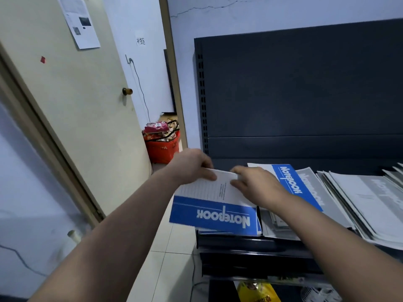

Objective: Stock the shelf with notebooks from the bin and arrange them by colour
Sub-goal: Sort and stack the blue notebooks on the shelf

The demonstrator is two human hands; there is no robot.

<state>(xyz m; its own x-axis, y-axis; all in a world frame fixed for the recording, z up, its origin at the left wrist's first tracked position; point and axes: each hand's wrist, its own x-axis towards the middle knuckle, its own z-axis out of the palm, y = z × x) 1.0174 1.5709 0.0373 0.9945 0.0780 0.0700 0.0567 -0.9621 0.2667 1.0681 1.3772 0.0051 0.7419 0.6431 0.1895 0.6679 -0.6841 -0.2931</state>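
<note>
A blue-and-white notebook lies at the left end of the dark shelf, its "Notebook" title upside down to me. My left hand grips its far left corner. My right hand pinches its far edge, fingers over the white part. Behind my right hand leans a second blue notebook. To the right, several grey notebooks are fanned along the shelf. The bin is not in view.
The shelf's dark back panel rises behind the notebooks. A cream door stands open at the left. A red basket of packets sits on the floor beyond it. A yellow packet lies on the lower shelf.
</note>
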